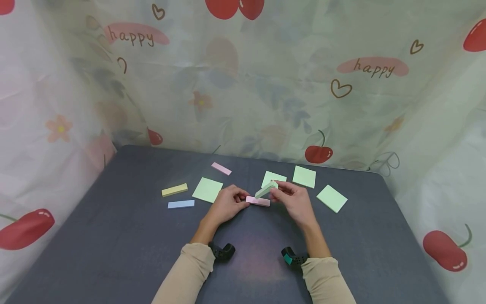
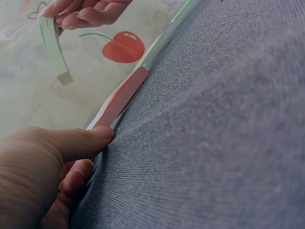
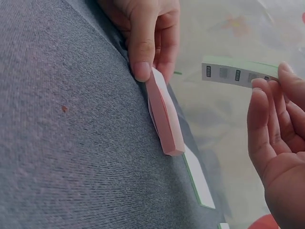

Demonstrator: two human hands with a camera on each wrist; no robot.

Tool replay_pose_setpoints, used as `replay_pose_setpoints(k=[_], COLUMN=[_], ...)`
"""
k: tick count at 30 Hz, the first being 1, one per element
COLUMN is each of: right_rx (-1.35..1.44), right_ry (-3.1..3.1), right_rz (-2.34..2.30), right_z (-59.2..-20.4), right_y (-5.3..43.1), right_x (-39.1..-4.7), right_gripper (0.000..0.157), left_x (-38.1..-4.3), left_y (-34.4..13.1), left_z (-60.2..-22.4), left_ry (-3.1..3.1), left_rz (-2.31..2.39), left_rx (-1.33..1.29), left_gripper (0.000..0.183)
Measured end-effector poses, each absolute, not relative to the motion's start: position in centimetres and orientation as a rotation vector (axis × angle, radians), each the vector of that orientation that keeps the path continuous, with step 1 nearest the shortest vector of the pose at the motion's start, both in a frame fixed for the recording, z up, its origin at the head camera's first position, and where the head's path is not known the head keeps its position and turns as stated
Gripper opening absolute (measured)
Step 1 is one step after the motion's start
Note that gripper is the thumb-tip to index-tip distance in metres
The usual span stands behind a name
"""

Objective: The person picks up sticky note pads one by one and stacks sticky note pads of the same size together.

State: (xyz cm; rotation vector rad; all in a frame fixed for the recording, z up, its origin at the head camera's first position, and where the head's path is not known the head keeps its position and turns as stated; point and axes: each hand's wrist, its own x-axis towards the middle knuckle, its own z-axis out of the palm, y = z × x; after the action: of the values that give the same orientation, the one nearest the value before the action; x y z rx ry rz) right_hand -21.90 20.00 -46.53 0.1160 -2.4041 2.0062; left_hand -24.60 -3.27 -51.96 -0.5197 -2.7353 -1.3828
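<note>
My left hand (image 1: 227,204) pinches one end of a narrow pink sticky-note pad (image 1: 258,202) that lies on the dark cloth. In the left wrist view, the thumb presses on that pad's (image 2: 125,98) near end, and a redder layer shows along its side. Over the pad's other end, my right hand (image 1: 295,203) holds up a narrow light green sticky-note pad (image 1: 265,190) by one end, between thumb and fingers. The green strip (image 3: 228,71) bends slightly, and its printed underside faces the right wrist camera.
Square pale green note pads lie left (image 1: 207,189), behind (image 1: 274,176) and right (image 1: 332,198) of the hands, with another (image 1: 304,176) farther back. Narrow yellow (image 1: 174,190), blue (image 1: 181,204) and pink (image 1: 221,168) pads lie left. A patterned curtain (image 1: 243,122) stands behind the table (image 1: 125,236).
</note>
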Motion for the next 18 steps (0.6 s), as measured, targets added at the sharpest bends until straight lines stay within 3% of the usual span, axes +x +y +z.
replay_pose_setpoints(k=[18], right_rx=[0.078], right_ry=[-2.473], right_rz=[1.968], right_z=[-47.44], right_y=[19.99], right_x=[-22.09], right_gripper=[0.044], left_x=[-24.5], left_y=[-3.23], left_z=[-51.95], left_ry=[-2.721], left_rz=[-1.386], left_rx=[-0.517], left_gripper=[0.017])
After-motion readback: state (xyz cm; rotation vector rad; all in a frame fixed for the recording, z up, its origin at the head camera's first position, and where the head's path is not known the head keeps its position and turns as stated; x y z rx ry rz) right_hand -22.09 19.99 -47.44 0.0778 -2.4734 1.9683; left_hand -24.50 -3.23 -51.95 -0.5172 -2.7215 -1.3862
